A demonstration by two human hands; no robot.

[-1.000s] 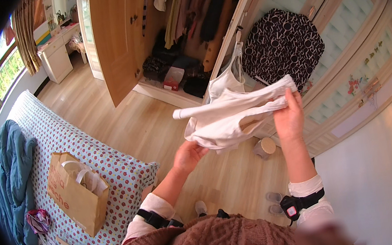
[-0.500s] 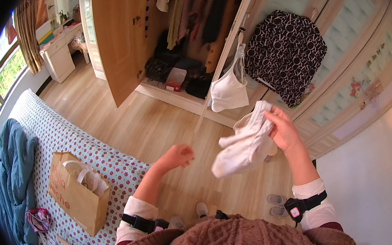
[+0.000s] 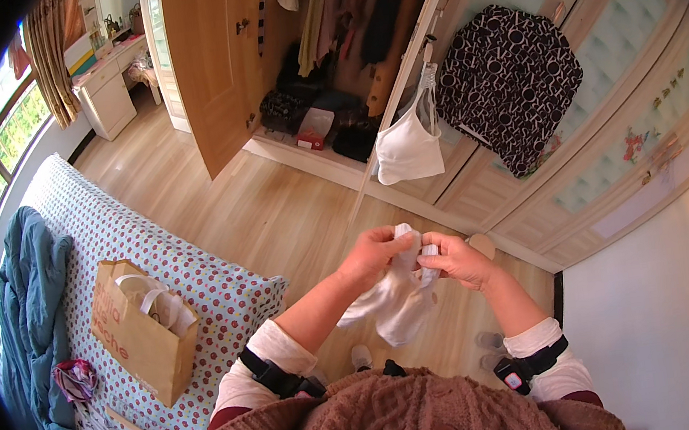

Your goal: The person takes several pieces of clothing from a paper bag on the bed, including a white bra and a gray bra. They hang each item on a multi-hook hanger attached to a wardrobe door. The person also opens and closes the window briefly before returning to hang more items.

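A soft white garment [image 3: 407, 303] with banded edges hangs in front of me over the floor; its folds hide its exact kind. My left hand [image 3: 372, 256] pinches one banded edge near the top. Close beside it, my right hand [image 3: 458, 259] grips another part of the band between thumb and fingers. The lower folds droop below both hands toward my left. Beyond my hands, a white bra top [image 3: 410, 148] hangs by its straps from the wardrobe's edge.
An open wardrobe [image 3: 313, 137] holds hanging clothes and a small box [image 3: 315, 128]. A black patterned garment [image 3: 509, 83] hangs on its closed doors. To my left, a paper bag [image 3: 140, 339] and a teal quilt [image 3: 29, 340] lie on the bed [image 3: 216, 291]. Slippers stand on the floor.
My left hand has moved right and taken hold of the garment's band. My right hand has come lower and inward, bringing the garment closer to me.
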